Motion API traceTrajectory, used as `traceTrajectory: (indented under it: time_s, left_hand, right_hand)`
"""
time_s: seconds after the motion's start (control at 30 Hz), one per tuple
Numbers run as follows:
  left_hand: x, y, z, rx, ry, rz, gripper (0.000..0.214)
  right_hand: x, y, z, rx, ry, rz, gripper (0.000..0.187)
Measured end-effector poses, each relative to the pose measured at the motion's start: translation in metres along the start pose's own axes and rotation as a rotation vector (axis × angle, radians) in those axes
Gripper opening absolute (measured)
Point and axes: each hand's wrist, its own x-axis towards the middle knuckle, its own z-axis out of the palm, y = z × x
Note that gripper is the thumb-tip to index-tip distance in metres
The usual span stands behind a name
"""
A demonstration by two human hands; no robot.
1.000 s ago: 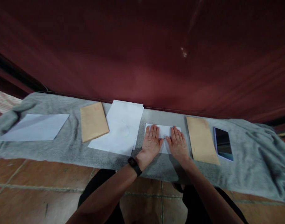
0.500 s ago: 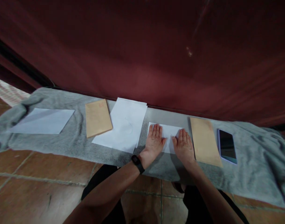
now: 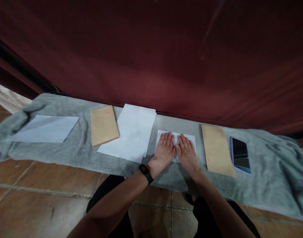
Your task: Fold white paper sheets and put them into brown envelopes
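Note:
Both palms lie flat on a small white sheet of paper (image 3: 192,138), which looks folded and rests on the grey cloth. My left hand (image 3: 165,148) covers its left part, fingers stretched away from me. Beside it, my right hand (image 3: 187,153) presses on the right part, its thumb close to or touching the left thumb. Most of the paper's middle and near edge is hidden under the hands. Just right of it lies a brown envelope (image 3: 218,150). Larger white sheets (image 3: 133,132) lie overlapping on the left.
A second brown envelope (image 3: 104,125) overlaps the larger sheets. Farther left is another white sheet (image 3: 48,128). A phone (image 3: 241,154) lies at the right. The grey cloth (image 3: 267,178) covers a narrow surface against a dark red backing (image 3: 151,66). Tiled floor (image 3: 42,201) shows below.
My right hand has slid left across the small paper, from its right edge to beside my left hand. The left hand has hardly moved.

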Motion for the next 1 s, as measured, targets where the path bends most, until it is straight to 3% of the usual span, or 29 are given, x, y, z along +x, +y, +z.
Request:
traceTrajectory:
  time_s: [0.47, 1.0]
  left_hand:
    - [-0.001, -0.005, 0.006, -0.117, 0.012, 0.032, 0.053]
    - [-0.005, -0.025, 0.009, -0.057, 0.020, -0.144, 0.067]
  right_hand:
    - [0.002, 0.002, 0.003, -0.127, 0.019, 0.052, 0.053]
    - [-0.008, 0.020, 0.006, -0.140, 0.162, 0.129, 0.063]
